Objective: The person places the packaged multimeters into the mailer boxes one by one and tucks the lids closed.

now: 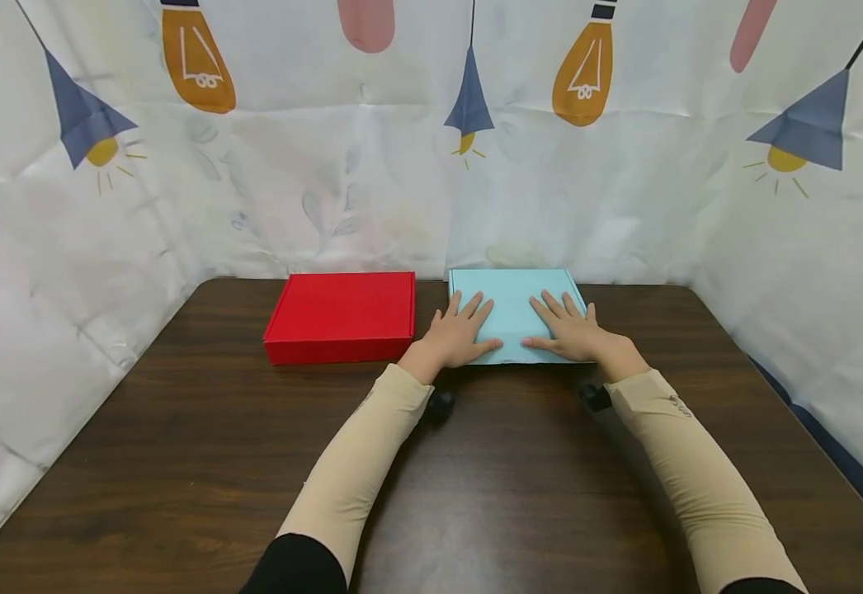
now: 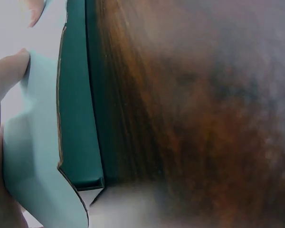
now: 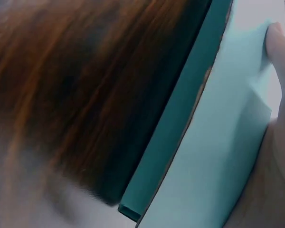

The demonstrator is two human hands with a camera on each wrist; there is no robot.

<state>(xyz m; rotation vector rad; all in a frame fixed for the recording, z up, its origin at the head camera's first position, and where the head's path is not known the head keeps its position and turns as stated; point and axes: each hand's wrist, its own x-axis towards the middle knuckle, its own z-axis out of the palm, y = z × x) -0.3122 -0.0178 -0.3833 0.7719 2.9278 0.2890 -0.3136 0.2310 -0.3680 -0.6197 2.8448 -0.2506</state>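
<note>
A light blue cardboard box (image 1: 509, 289) lies near the back edge of the table, right of centre. Flat on the left part of its lid rests my left hand (image 1: 452, 337), fingers spread. My right hand (image 1: 574, 334) lies likewise on the right part, the two thumbs pointing at each other. In the left wrist view, the lid's front flap (image 2: 40, 118) juts out over the shaded front wall (image 2: 76, 109), with a gap between them. The right wrist view shows this flap (image 3: 204, 137) too, beside my right thumb (image 3: 281, 54).
Left of the blue box sits a closed red box (image 1: 350, 305), a narrow strip of table between them. The dark wood table (image 1: 179, 470) reaches back to a white curtain (image 1: 402, 206) printed with lamps, which also hangs along both sides.
</note>
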